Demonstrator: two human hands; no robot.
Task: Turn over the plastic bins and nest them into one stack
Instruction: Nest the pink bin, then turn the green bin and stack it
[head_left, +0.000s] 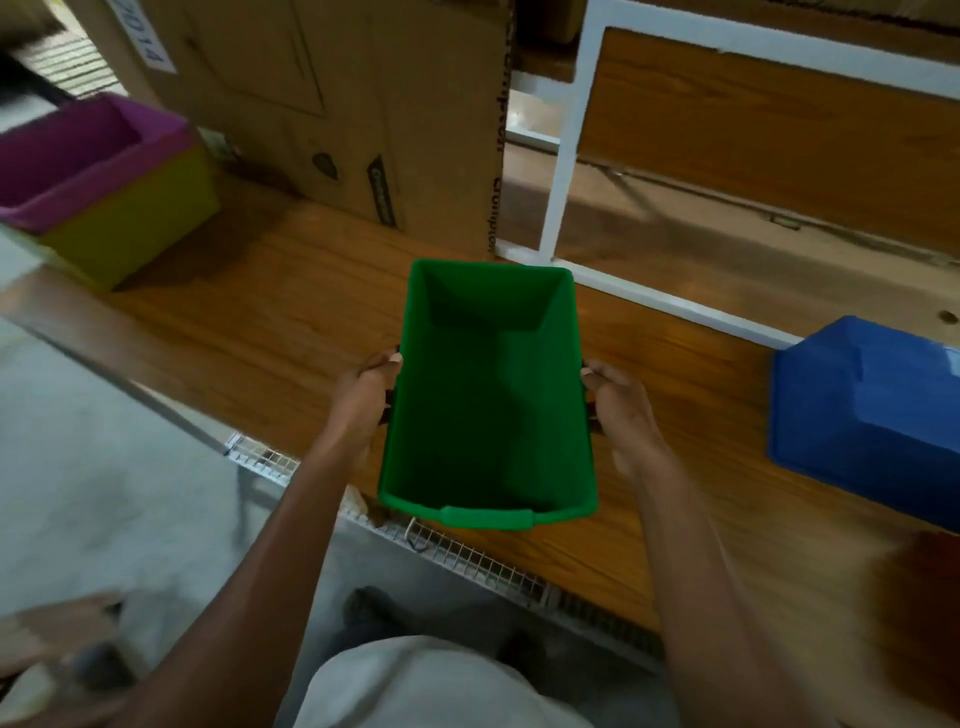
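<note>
A green plastic bin (488, 395) is upright with its opening facing me, held over the wooden shelf (249, 322). My left hand (366, 395) grips its left side and my right hand (618, 400) grips its right side. At the far left a purple bin (78, 150) is nested inside a yellow bin (140, 228), both with their openings up. On the right a blue bin (867, 415) lies upside down on the shelf.
A large cardboard box (332, 104) stands at the back behind the green bin. A white frame (566, 150) and a wooden panel (769, 135) are at the back right. A wire grid edge (467, 556) runs along the shelf front, with grey floor below.
</note>
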